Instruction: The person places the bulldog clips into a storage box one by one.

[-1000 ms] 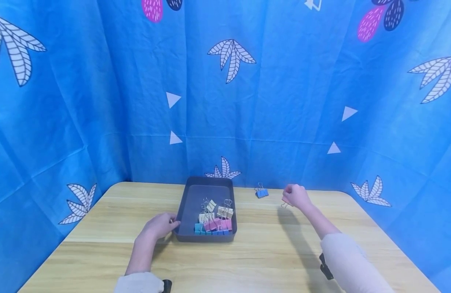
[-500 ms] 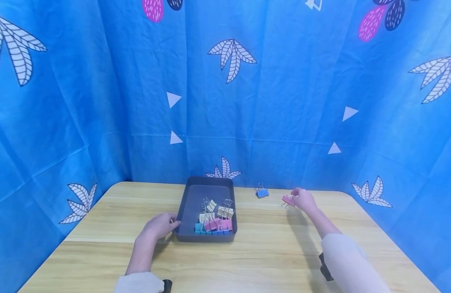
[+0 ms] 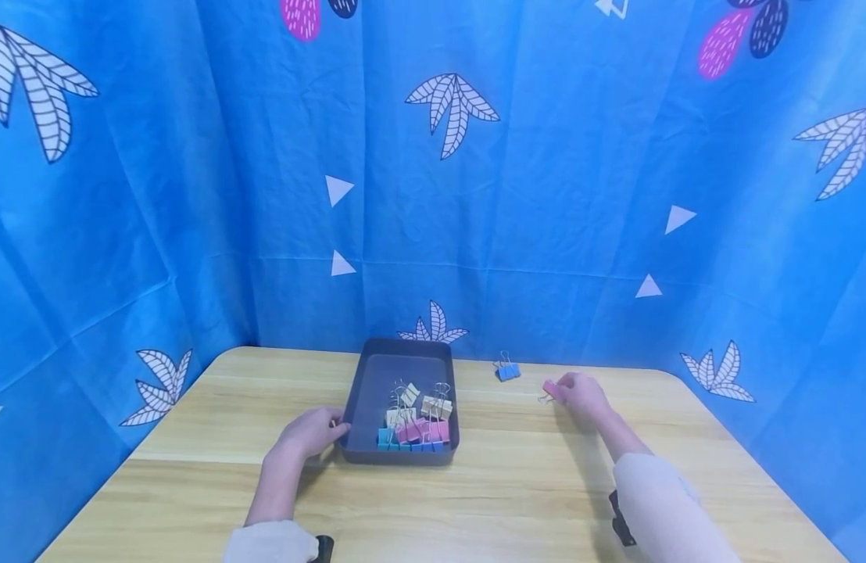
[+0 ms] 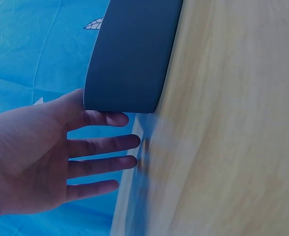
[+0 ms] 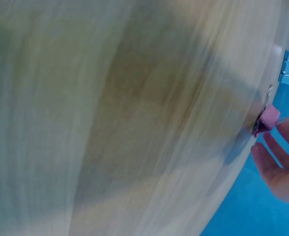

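Observation:
In the head view, my left hand is at the left wall of a dark grey tray. In the left wrist view its thumb goes behind the tray wall, tip hidden, and the other fingers extend fairly straight outside. The tray holds several binder clips, including a cream clip, a pink clip and a teal clip. At the right, my right hand pinches a pink binder clip by its fingertips, low over the table; its contact with the wood is unclear.
A blue binder clip lies near the table's back edge, between the tray and my right hand. The wooden table ends at a blue patterned curtain behind and on both sides.
My right hand has shifted right and lower, so more of the pink clip shows at its fingertips. My left hand and the tray stay put; the head view has turned slightly.

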`<state>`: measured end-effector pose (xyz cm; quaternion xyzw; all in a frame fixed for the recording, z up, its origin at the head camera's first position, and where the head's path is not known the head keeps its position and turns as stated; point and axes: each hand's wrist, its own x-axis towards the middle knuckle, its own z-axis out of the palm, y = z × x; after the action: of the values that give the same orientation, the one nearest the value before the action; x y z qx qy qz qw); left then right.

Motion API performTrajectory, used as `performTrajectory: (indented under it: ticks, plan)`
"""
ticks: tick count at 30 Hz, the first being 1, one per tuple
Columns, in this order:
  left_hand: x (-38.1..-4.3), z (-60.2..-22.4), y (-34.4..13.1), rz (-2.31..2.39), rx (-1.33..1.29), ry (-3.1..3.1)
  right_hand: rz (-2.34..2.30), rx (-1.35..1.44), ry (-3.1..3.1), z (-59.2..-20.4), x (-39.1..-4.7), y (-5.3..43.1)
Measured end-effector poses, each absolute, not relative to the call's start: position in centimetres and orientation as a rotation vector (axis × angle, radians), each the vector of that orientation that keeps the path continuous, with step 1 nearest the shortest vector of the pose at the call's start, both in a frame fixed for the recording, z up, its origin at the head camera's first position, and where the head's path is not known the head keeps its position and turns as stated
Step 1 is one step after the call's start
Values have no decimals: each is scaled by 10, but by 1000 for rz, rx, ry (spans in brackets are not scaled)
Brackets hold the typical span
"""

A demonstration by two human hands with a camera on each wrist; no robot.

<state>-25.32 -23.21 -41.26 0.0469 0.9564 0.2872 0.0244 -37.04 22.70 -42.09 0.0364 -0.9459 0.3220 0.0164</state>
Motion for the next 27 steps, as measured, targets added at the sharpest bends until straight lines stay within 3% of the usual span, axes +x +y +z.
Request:
performTrajectory:
  ticks: [10, 21, 27]
  plan:
    - [-253, -413, -232, 891, 115, 2947, 881, 140, -2967, -417, -362, 221]
    - [-253, -415, -232, 892, 126, 2955, 904, 608, -2919, -425, -367, 226]
    - [-253, -413, -232, 886, 128, 2960, 974, 528, -2956, -425, -365, 227]
